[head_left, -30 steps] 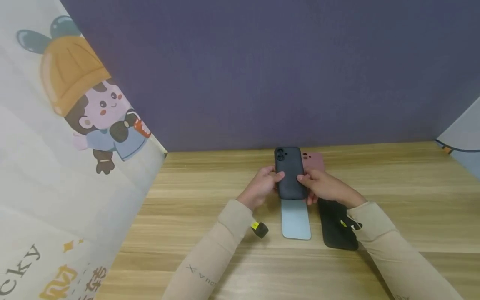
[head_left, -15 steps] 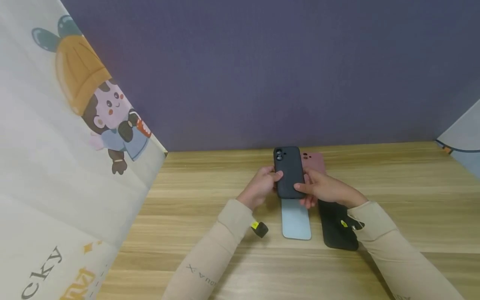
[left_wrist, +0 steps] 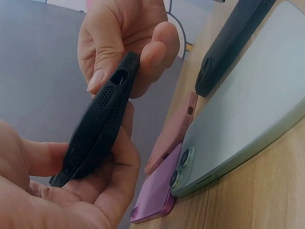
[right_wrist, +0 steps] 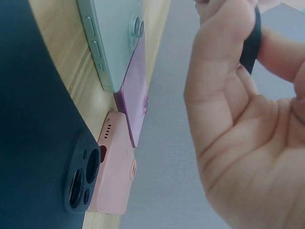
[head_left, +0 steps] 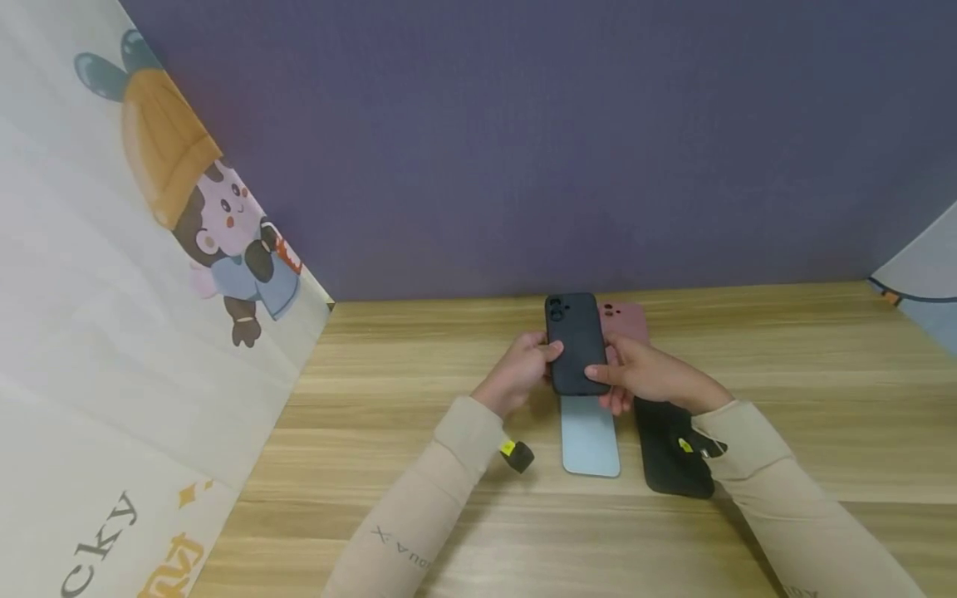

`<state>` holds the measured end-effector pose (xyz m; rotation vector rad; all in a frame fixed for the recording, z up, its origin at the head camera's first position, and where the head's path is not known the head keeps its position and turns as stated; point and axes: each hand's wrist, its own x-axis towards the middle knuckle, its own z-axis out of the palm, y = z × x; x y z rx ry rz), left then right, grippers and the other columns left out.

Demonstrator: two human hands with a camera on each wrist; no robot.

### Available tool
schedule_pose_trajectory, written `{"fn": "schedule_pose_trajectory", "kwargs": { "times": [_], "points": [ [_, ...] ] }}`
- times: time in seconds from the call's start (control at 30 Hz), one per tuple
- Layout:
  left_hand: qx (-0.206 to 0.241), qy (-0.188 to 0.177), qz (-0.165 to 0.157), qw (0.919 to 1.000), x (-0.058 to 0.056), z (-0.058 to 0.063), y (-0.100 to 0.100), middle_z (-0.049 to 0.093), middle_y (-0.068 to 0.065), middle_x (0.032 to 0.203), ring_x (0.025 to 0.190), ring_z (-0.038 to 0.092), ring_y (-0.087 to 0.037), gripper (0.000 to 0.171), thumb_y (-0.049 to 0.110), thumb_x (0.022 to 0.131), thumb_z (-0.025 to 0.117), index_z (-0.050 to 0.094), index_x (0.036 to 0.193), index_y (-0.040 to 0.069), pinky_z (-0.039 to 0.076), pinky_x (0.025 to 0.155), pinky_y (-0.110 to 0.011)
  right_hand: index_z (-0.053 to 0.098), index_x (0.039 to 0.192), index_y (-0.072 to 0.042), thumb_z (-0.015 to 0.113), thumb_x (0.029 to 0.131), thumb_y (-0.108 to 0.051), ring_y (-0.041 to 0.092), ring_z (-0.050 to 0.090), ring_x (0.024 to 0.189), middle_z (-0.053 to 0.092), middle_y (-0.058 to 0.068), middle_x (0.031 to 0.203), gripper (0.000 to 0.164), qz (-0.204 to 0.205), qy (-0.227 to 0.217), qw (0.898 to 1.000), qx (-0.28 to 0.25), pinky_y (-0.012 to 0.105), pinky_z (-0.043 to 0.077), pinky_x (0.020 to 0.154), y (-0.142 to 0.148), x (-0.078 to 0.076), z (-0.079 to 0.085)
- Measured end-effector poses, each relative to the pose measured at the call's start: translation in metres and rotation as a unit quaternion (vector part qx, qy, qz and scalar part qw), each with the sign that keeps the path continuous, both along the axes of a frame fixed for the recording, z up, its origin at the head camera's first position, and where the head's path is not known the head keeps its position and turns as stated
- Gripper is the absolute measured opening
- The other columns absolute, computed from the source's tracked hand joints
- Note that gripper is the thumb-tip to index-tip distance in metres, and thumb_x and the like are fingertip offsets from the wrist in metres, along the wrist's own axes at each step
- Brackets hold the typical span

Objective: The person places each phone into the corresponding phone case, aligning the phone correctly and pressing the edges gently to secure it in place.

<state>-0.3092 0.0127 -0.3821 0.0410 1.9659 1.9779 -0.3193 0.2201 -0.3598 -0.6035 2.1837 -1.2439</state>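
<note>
Both hands hold a black phone case (head_left: 577,349) above the back of the table, its back with the camera cutouts facing up. My left hand (head_left: 517,370) grips its left side, thumb on the back. At the lower right corner, my right hand (head_left: 650,374) pinches it between thumb and fingers. The left wrist view shows the case (left_wrist: 101,114) edge on, with a port opening and small speaker holes. In the right wrist view, my right hand (right_wrist: 238,109) covers most of it. Below lies a pale green phone (head_left: 591,440), partly hidden by the case.
A pink phone case (head_left: 630,322) lies behind my right hand, and a larger black case (head_left: 669,461) under my right wrist. A purple phone (left_wrist: 157,191) sits beside the pale green one. A dark panel (head_left: 568,149) borders the wooden table (head_left: 359,448) at the back.
My right thumb has slid down to the lower corner of the black phone case. The case has shifted slightly left. The printed curtain at the left has swung rightward.
</note>
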Motion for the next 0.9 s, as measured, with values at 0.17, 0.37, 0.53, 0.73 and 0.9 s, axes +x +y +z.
{"fn": "schedule_pose_trajectory", "kwargs": {
  "times": [0.17,0.37,0.53,0.73,0.9],
  "points": [
    [-0.005,-0.002,0.009,0.9999,-0.006,0.001,0.003,0.070,-0.008,0.100,0.081,0.065,-0.016,0.029,0.021,0.103,0.044,0.058,0.122,0.004,0.052,0.073,-0.027,0.027,0.135,0.004,0.058,0.097,-0.024,0.024,0.065,0.054,0.065,0.011,0.066,0.057,0.003,-0.002,1.000,0.005,0.043,0.056,0.053,0.002,-0.008,0.002],
    [0.004,-0.009,0.009,0.9999,-0.013,0.002,0.005,0.071,-0.011,0.101,0.085,0.068,-0.018,0.032,0.023,0.102,0.045,0.056,0.125,0.003,0.057,0.076,-0.033,0.027,0.137,0.005,0.056,0.098,-0.022,0.021,0.064,0.053,0.066,0.011,0.066,0.056,0.005,0.001,1.000,0.014,0.038,0.055,0.051,0.004,-0.019,0.003],
    [-0.006,0.000,0.030,0.9995,-0.019,0.003,0.008,0.072,-0.011,0.098,0.081,0.070,-0.019,0.036,0.029,0.101,0.048,0.059,0.124,0.003,0.059,0.075,-0.037,0.029,0.135,0.006,0.055,0.098,-0.020,0.020,0.063,0.052,0.066,0.011,0.066,0.052,0.014,0.008,1.000,0.020,0.037,0.055,0.050,0.008,-0.027,0.004],
    [-0.036,0.019,0.090,0.9951,-0.026,0.004,0.011,0.072,-0.011,0.087,0.071,0.069,-0.019,0.035,0.038,0.098,0.054,0.062,0.114,0.008,0.059,0.069,-0.038,0.031,0.131,0.004,0.057,0.098,-0.023,0.022,0.064,0.054,0.066,0.011,0.068,0.050,0.043,0.007,0.999,0.026,0.040,0.056,0.052,0.011,-0.036,0.005],
    [-0.037,0.028,0.110,0.9928,-0.031,0.004,0.014,0.071,-0.011,0.086,0.069,0.068,-0.020,0.032,0.038,0.098,0.053,0.060,0.113,0.010,0.058,0.065,-0.038,0.030,0.133,0.002,0.057,0.097,-0.025,0.024,0.065,0.056,0.067,0.012,0.070,0.053,0.068,0.002,0.997,0.023,0.041,0.056,0.053,0.014,-0.042,0.007]
  ]
}}
